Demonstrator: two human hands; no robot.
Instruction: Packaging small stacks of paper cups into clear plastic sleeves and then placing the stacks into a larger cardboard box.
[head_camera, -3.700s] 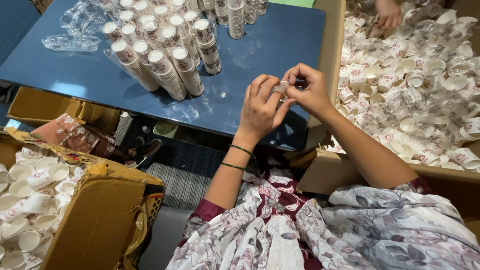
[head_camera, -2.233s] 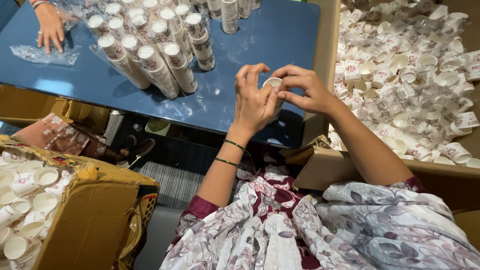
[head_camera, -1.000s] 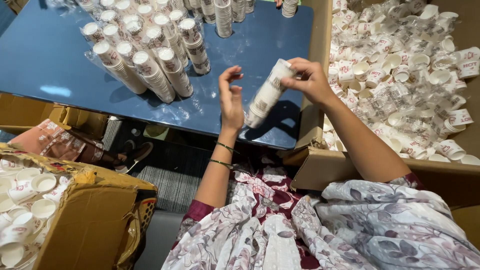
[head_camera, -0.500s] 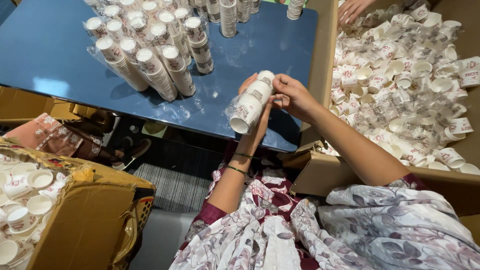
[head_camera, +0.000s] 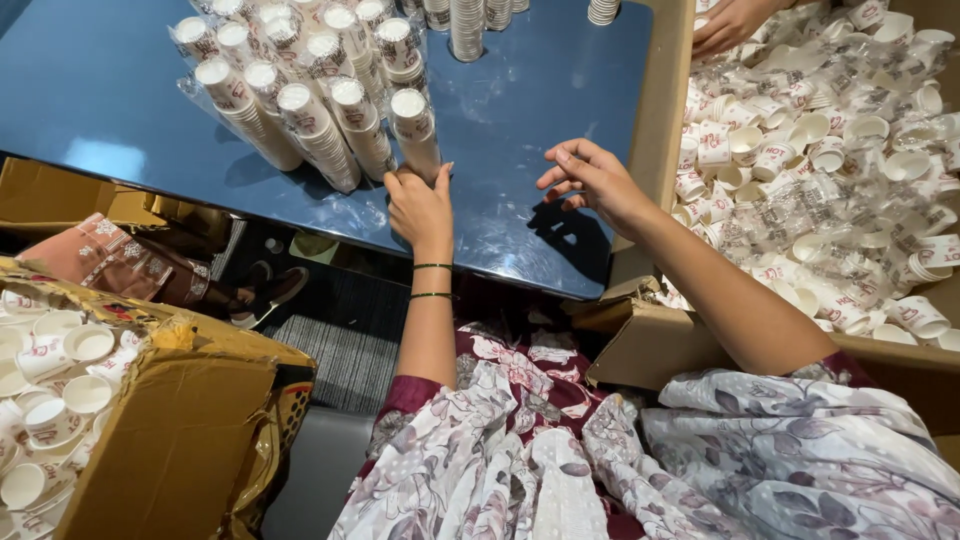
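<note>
Bright, even indoor light falls from above, throwing pale glare patches on the glossy blue table (head_camera: 120, 90) near its left edge and beside its front edge. The right hand (head_camera: 590, 180) casts a short dark shadow near the table's right edge. Focus is sharp centrally; the picture's corners seem slightly stretched and softer.

Blue glossy table top (head_camera: 120, 90) fills the upper left, with a pale patch of light reflected near its left edge. Under the table: dark floor with a grey striped mat (head_camera: 335, 350) (a dark shoe (head_camera: 268, 295) sits on it). Open cardboard box (head_camera: 180, 440) lower left, another cardboard box (head_camera: 668, 110) along the table's right edge. No walls or windows in view.
</note>
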